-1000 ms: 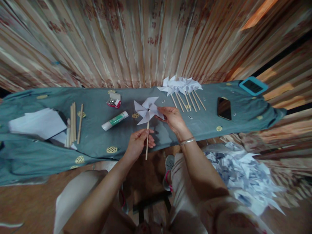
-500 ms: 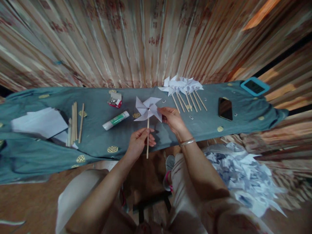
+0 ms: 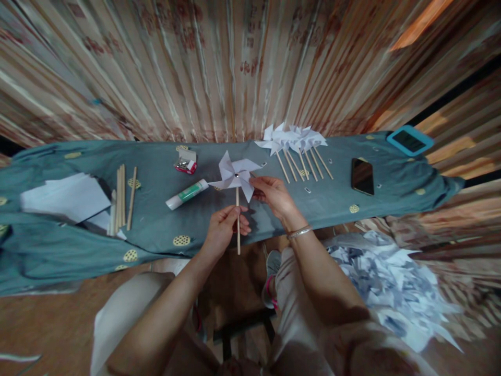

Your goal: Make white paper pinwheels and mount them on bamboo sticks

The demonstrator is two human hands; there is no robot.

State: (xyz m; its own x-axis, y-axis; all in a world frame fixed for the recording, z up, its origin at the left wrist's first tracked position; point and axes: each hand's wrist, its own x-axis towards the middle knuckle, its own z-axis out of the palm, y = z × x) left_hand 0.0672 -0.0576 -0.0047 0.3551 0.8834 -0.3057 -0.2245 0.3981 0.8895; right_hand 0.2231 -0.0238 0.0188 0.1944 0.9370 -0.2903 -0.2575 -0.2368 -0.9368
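A white paper pinwheel (image 3: 236,175) on a wooden stick is upright before me, above the near part of the table. My left hand (image 3: 225,227) pinches the stick between thumb and forefinger, its other fingers loosely curled behind. At the pinwheel's right side, the fingertips of my right hand (image 3: 272,193) are closed at the edge of a lower blade. A small pin head shows at the wheel's centre. Left of the pinwheel lies a glue stick (image 3: 187,194) with a green label, and beyond it an opened red and white box (image 3: 186,162) with small metal pieces.
Several finished pinwheels (image 3: 291,140) lie in a row at the back. White paper sheets (image 3: 66,198) and wooden sticks (image 3: 121,196) are at left on the green cloth (image 3: 156,156). At right lie a phone (image 3: 362,176) and a blue-framed device (image 3: 410,140). A paper heap (image 3: 395,282) sits below.
The pinwheel's blades have turned, seemingly clockwise, on the stick. My right hand has shifted slightly left and down with the blade; my left hand keeps its hold on the stick.
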